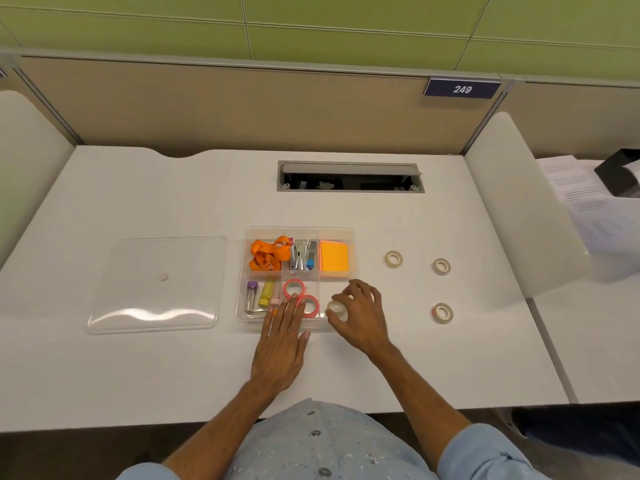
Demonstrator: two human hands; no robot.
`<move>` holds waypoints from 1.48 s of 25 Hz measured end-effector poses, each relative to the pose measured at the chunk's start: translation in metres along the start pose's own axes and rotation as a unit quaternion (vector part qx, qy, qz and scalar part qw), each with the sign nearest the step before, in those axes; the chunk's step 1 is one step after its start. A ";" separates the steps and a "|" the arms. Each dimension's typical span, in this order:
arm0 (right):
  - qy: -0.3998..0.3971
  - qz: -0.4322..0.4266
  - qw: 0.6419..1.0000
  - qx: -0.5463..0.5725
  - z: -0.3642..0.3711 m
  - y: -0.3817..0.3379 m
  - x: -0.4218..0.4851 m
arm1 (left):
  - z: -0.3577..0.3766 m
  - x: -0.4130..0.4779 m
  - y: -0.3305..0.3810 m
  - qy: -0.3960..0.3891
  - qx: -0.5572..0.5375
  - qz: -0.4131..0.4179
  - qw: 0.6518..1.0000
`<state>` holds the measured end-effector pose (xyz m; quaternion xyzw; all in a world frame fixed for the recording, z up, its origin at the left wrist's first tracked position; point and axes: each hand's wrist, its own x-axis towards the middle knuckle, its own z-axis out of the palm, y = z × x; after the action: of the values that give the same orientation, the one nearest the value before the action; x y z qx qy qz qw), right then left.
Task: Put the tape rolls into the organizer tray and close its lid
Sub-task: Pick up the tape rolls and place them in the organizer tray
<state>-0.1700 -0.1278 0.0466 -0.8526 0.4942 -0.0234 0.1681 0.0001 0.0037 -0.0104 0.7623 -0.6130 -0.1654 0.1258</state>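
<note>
A clear organizer tray (352,233) sits mid-desk. Two pink tape rolls (294,288) (309,305) lie in its front middle compartment. My left hand (282,344) lies flat with fingers apart, its fingertips on the tray's front edge and touching the pink rolls. Over the tray's front right compartment, my right hand (360,315) grips a pale tape roll (337,310). Three more rolls rest on the desk to the right: two beige ones (393,259) (441,266) and one with a pink edge (442,312). The clear lid (156,285) lies flat to the tray's left.
The tray also holds an orange lanyard (270,252), a stapler (300,254), orange sticky notes (334,256) and small tubes (252,295). A cable hatch (349,176) opens at the desk's back. Papers (585,199) lie on the neighbouring desk at right.
</note>
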 end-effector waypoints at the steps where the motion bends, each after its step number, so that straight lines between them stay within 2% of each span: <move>1: -0.011 -0.002 1.000 -0.013 0.002 -0.001 0.000 | 0.000 0.000 0.000 0.001 0.002 -0.001 1.000; 3: 0.011 -0.001 1.000 -0.006 0.005 0.001 -0.003 | 0.000 0.001 0.000 -0.002 0.008 -0.002 1.000; 6: 0.119 0.024 0.991 0.061 0.001 0.014 -0.009 | 0.001 0.001 0.000 0.002 0.010 -0.001 1.000; 8: 0.189 0.065 0.975 0.098 -0.005 0.030 -0.012 | 0.002 0.000 0.000 0.012 0.005 0.003 1.000; 10: 0.221 0.138 0.957 0.125 -0.011 0.050 -0.014 | 0.003 0.000 0.001 0.021 0.005 0.005 1.000; 12: 0.218 0.218 0.943 0.121 -0.016 0.073 -0.018 | 0.003 0.000 0.001 0.023 0.004 0.005 1.000; 15: 0.167 0.315 0.930 0.095 -0.019 0.104 -0.031 | 0.003 0.001 0.002 0.022 0.010 0.006 1.000; 19: 0.093 0.361 0.923 0.094 -0.016 0.125 -0.042 | 0.004 0.001 0.002 0.017 0.011 0.001 1.000; 22: 0.098 0.346 0.929 0.084 -0.013 0.125 -0.043 | 0.004 0.002 0.003 0.014 0.014 0.002 1.000; 26: 0.116 0.323 0.929 0.134 -0.009 0.109 -0.040 | 0.002 0.001 0.003 0.015 0.009 0.004 1.000; 33: 0.157 0.118 0.962 0.190 -0.013 0.057 -0.016 | 0.001 0.000 0.002 0.018 0.003 0.007 1.000; 37: 0.096 0.041 0.986 0.128 -0.009 0.031 -0.007 | 0.001 0.000 0.001 0.012 0.006 0.006 1.000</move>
<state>-0.2016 -0.1388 0.0462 -0.7966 0.5358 -0.1616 0.2285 -0.0014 0.0030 -0.0107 0.7612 -0.6170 -0.1520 0.1298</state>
